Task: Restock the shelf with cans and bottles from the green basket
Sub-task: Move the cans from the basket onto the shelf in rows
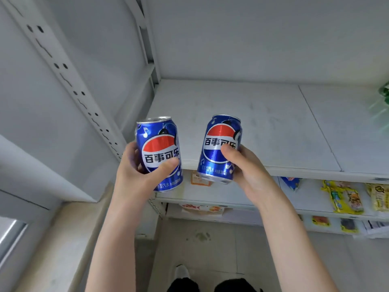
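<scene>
The left hand [134,171] grips a blue Pepsi can [160,148] upright, its fingers [166,167] curled round the lower half of the can with the thumb across the logo. The right hand [248,167] grips a second Pepsi can [221,144], which leans a little to the right; its thumb presses on the label and the other fingers wrap behind. The two cans are held apart, side by side, in the air just in front of the front edge of the white shelf [263,123].

An orange price tag [200,181] on the shelf edge shows partly behind the bottom of the second can. A slotted white upright [63,68] runs up the left side. At the far right edge of the shelf sits a blurred green thing [384,91]; what it is cannot be told. On the lower shelves lie a blue packet [291,182] and yellow snack packets [345,197]. Below are the tiled floor [210,249] and a white shoe [182,271].
</scene>
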